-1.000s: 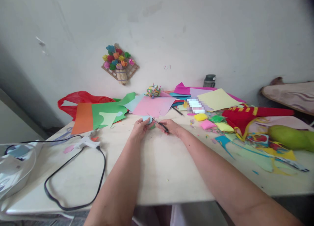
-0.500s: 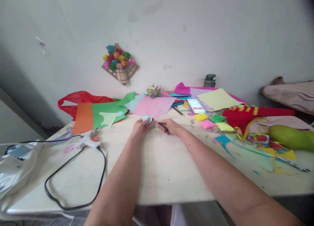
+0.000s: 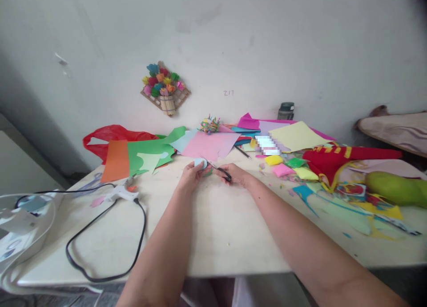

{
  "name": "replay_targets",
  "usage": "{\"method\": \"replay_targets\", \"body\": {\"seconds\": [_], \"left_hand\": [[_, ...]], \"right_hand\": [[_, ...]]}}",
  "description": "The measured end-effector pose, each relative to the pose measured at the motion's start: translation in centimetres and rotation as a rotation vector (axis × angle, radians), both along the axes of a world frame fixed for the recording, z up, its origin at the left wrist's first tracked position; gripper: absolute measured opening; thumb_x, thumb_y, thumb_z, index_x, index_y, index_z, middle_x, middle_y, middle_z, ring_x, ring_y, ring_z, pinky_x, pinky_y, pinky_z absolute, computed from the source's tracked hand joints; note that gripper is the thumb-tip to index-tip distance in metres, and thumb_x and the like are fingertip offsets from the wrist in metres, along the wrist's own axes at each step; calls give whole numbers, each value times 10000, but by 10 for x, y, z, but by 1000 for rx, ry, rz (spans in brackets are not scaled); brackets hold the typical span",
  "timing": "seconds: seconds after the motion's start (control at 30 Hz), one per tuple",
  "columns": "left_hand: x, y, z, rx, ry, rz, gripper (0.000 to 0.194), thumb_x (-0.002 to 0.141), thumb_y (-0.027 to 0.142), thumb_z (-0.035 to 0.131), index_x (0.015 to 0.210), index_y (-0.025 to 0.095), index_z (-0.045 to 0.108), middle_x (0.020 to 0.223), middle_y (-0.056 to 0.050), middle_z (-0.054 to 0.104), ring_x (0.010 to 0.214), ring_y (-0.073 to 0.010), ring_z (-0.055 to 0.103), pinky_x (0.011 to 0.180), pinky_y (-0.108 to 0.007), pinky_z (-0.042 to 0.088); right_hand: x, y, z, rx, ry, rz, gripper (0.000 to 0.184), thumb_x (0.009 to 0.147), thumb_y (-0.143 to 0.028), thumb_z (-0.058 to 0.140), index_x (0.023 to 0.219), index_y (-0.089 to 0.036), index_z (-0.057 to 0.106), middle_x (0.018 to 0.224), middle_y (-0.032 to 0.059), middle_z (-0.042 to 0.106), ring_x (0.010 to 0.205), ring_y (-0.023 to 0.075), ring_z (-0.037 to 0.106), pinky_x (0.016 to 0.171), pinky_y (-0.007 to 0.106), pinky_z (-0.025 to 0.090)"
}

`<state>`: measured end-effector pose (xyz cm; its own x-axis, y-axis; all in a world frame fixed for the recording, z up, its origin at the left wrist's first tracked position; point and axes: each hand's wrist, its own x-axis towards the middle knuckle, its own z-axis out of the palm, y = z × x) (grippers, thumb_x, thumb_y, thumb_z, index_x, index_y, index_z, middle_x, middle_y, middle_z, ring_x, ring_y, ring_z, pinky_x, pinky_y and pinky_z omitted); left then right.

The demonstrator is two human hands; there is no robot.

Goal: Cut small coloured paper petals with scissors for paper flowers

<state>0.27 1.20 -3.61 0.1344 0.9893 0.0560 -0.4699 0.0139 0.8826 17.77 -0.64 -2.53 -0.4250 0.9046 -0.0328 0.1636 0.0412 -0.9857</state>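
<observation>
In the middle of the table, my left hand [image 3: 192, 173] pinches a small piece of light blue paper [image 3: 199, 163] between thumb and fingers. My right hand [image 3: 235, 175] grips black-handled scissors [image 3: 225, 173] by the loops. Their blades point up and left at the right edge of the blue paper. Whether the blades touch the paper is too small to tell. A bit of green shows just under the blades, between the two hands. Beyond the hands lies a large pink sheet [image 3: 208, 143].
Orange [image 3: 114, 160] and green sheets lie left. A white glue gun [image 3: 124, 192] trails a black cord looped across the left tabletop. On the right are a phone [image 3: 267, 145], clay packets [image 3: 283, 169], paper scraps, a red cloth piece [image 3: 330, 165] and a green fruit [image 3: 383, 182].
The view has shifted slightly. The blue paper looks turned a little in my left hand, and the scissors' handles appear spread wider in my right hand.
</observation>
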Motion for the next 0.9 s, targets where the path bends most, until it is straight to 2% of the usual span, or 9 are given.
{"method": "replay_targets", "body": {"seconds": [0.13,0.63,0.9], "left_hand": [[0,-1,0,15,13,-28,82,719,116,638,790,75,636,787,-106,684,745,-184,672,707,-268,552],[2,-1,2,15,-4,-31,59,733,69,587,759,70,640,744,-90,684,730,-179,671,742,-290,555],[1,3,-1,20,9,-26,63,722,85,617,773,62,645,765,-105,684,742,-179,668,746,-288,551]], "right_hand": [[0,-2,4,-36,11,-13,303,728,-414,626,649,-150,500,420,-64,477,315,47,410,309,165,310],[1,5,-5,10,27,-3,333,699,-459,633,654,-152,511,447,-61,489,332,46,411,322,170,307],[1,6,-7,19,18,-12,340,696,-462,636,654,-150,508,442,-66,484,328,42,408,328,170,293]]}}
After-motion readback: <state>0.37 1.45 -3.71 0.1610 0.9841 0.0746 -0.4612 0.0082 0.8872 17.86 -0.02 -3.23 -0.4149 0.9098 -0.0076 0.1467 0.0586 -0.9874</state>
